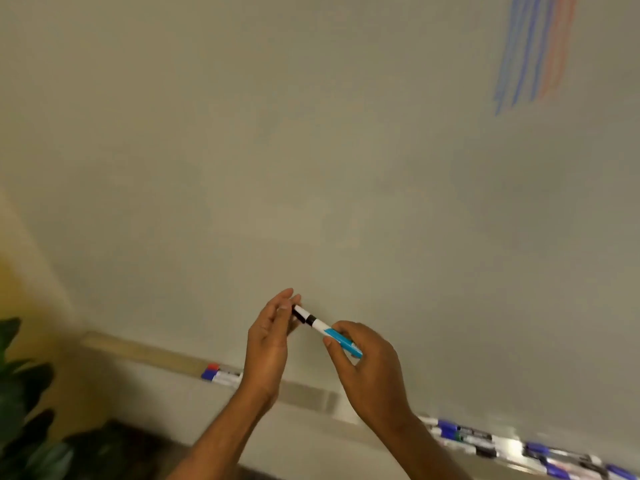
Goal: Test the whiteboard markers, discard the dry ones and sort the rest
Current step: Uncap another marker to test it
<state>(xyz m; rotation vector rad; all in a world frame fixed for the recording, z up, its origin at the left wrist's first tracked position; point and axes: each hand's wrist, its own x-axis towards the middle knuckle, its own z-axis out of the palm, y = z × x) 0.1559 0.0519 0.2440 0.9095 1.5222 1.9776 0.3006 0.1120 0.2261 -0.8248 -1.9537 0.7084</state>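
marker [327,332]: white-blue barrel, black cap | tilted | before whiteboard [311,150]

body log | two arms in view | left hand [268,341] bare, left forearm [221,434] uncovered down to the frame edge | right hand [367,375] bare, right forearm [426,445] likewise uncovered to the bottom edge | fingers [281,300] slim, nails short and plain | blur softens finer detail at both wrists

Nothing is legible: labels on the held marker [327,332] and the tray markers [464,434] are blurred.
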